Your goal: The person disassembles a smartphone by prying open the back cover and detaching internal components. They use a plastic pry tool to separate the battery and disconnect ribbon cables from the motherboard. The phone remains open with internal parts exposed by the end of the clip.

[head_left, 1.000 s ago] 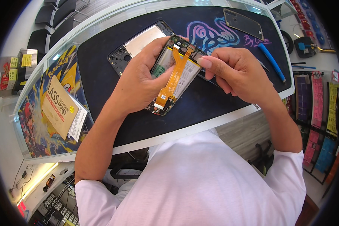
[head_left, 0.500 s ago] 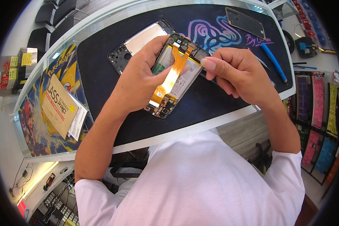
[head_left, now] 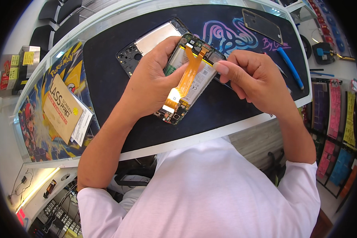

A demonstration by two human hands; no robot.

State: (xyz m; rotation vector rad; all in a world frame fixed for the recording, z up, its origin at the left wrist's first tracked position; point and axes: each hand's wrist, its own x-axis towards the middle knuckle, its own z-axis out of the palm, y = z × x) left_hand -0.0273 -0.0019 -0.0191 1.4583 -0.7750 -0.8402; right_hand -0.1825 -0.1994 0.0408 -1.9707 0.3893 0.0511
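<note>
My left hand (head_left: 148,83) is closed round the left edge of an opened smartphone (head_left: 197,87), its thumb lying over the inside. A pale battery fills the middle of the phone, and an orange flex cable (head_left: 190,73) runs lengthwise across it, shining brightly near its lower end. Circuit boards show at both ends. My right hand (head_left: 252,77) is closed in a pinch at the phone's upper right edge, thumb tip against the curled fingers. Whatever lies between those fingers is too hidden to name. Behind the phone lies a dark phone frame (head_left: 162,32) with a silvery inner plate.
A dark mat (head_left: 162,137) with a neon drawing covers the white-edged glass counter. A smoky back cover (head_left: 261,25) and a blue-handled tool (head_left: 290,68) lie to the right. Toward the left are a tan paper envelope (head_left: 61,109) and white papers (head_left: 82,123).
The bright glare on the flex cable has shrunk toward its lower end as the phone tilts slightly. Both hands keep nearly the same hold, and the view has shifted a little.
</note>
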